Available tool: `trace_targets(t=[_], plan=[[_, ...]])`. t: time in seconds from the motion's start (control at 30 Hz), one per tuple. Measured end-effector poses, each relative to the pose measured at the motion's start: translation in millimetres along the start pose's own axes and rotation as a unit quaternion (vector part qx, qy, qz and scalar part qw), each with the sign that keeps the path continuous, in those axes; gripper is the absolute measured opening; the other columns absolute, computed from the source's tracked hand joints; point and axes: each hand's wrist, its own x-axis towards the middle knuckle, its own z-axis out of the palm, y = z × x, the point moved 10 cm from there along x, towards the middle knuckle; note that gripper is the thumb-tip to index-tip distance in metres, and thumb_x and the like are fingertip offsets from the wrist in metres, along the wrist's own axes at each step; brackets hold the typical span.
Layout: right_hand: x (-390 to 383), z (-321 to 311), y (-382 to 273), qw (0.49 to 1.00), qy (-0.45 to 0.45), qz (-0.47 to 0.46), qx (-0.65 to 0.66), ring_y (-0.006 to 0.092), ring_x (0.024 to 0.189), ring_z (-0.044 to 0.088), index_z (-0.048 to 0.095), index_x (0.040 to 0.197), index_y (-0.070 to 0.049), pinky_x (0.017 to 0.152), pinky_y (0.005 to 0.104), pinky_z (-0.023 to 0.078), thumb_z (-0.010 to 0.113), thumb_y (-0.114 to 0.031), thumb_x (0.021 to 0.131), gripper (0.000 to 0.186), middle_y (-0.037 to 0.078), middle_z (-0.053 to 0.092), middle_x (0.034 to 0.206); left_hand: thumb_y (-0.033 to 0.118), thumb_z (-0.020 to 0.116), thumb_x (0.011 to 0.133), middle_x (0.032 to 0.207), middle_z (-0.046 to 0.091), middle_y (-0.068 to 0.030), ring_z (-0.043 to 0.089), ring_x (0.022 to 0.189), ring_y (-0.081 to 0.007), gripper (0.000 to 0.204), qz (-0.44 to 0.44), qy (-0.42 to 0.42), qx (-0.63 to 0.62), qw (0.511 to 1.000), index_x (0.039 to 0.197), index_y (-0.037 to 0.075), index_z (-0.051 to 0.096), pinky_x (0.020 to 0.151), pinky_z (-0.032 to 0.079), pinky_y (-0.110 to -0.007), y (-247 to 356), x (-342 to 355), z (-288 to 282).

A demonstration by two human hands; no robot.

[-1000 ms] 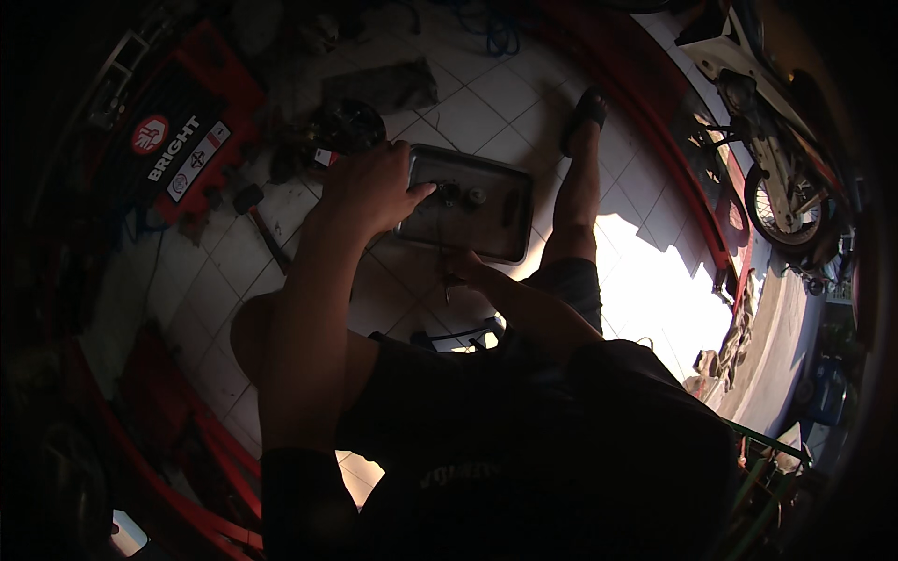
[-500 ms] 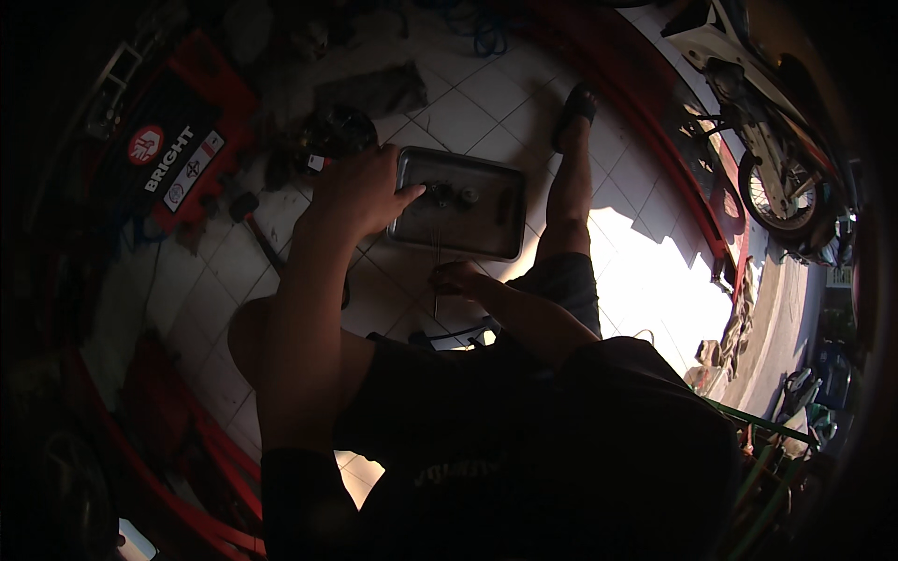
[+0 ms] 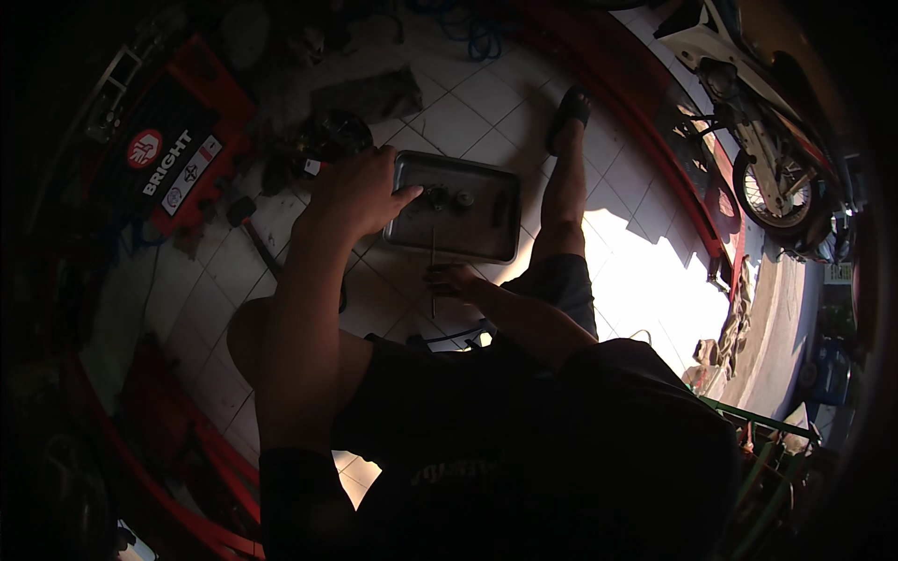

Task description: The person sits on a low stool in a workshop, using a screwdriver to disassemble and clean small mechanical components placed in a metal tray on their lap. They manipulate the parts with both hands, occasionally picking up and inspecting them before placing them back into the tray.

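A shallow metal tray (image 3: 496, 210) lies on the tiled floor in front of me, with several small dark and metallic parts (image 3: 447, 196) in it. My left hand (image 3: 365, 192) grips the tray's left rim, thumb reaching over the inside; its fingertips are partly hidden. Below the tray's front edge, my right hand (image 3: 454, 280) has its fingers on a thin metal rod (image 3: 433, 309), which points up toward the tray. A black round part (image 3: 337, 131) sits just beyond my left hand. A hammer (image 3: 243, 213) lies left of my forearm.
A red-and-black case (image 3: 192, 98) stands at upper left, near a flat dark piece (image 3: 365, 93) and blue hose (image 3: 477, 37). My outstretched leg (image 3: 566, 187) is right of the tray. A motorcycle (image 3: 767, 178) and long red frame (image 3: 645, 112) are at right; red metalwork (image 3: 187, 449) is lower left.
The tray, both hands and surroundings appear shifted slightly left in the picture. My right hand and the rod have moved slightly left and down relative to where they were.
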Motion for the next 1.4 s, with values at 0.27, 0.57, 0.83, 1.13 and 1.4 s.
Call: trace_targets(t=[0.27,0.57,0.83,1.13,1.4], plan=[[2.8,-18.8,4.4,1.0,0.003,-0.001,0.027,0.0322,0.103,0.073,0.063,0.132,-0.001,0.086,0.0446,0.063,0.06,-0.012,0.1,0.034,0.017,0.073,0.117,0.053,0.06,0.1,0.121,0.068,-0.0152,0.068,0.115,-0.0304,0.057,0.018,-0.023,0.021,0.999,0.126,0.002,0.058,0.097,0.056,-0.046,16.6,5.9,-4.8],[-22.9,-15.7,-47.3,0.998,-0.004,0.016,-0.06,0.0259,0.104,0.072,0.065,0.13,-0.005,0.094,0.0423,0.057,0.068,-0.015,0.097,0.035,0.012,0.074,0.114,0.055,0.06,0.099,0.12,0.069,-0.0155,0.068,0.116,-0.0302,0.062,0.044,0.017,0.029,0.998,0.129,0.0,0.059,0.098,0.055,-0.046,13.4,20.5,-7.1],[-29.4,-106.3,-150.8,0.862,-0.182,-0.341,-0.328,0.0217,0.121,0.062,0.063,0.132,-0.003,0.1,0.037,0.053,0.057,-0.016,0.103,0.032,0.01,0.067,0.124,0.048,0.074,0.089,0.113,0.074,-0.0147,0.071,0.108,-0.0319,0.054,0.071,0.032,-0.047,0.996,0.115,0.002,0.069,0.091,0.054,-0.044,40.9,9.9,-35.4],[-100.0,-16.7,-191.0,0.923,-0.073,-0.242,-0.291,0.0263,0.112,0.062,0.052,0.139,-0.003,0.095,0.0419,0.054,0.055,-0.023,0.105,0.039,0.013,0.062,0.125,0.052,0.071,0.09,0.12,0.074,-0.0096,0.068,0.114,-0.0299,0.046,0.001,-0.02,-0.068,0.998,0.11,0.011,0.079,0.089,0.052,-0.048,-1.6,0.9,15.9],[-248.9,36.7,-269.0,0.961,-0.011,-0.273,-0.039,0.0274,0.102,0.065,0.055,0.14,-0.005,0.087,0.0421,0.053,0.059,-0.018,0.103,0.039,0.01,0.064,0.112,0.047,0.072,0.088,0.115,0.072,-0.0182,0.07,0.108,-0.0354,0.057,0.036,0.125,-0.108,0.986,0.121,0.001,0.068,0.086,0.056,-0.049,-5.6,6.9,-15.1]])
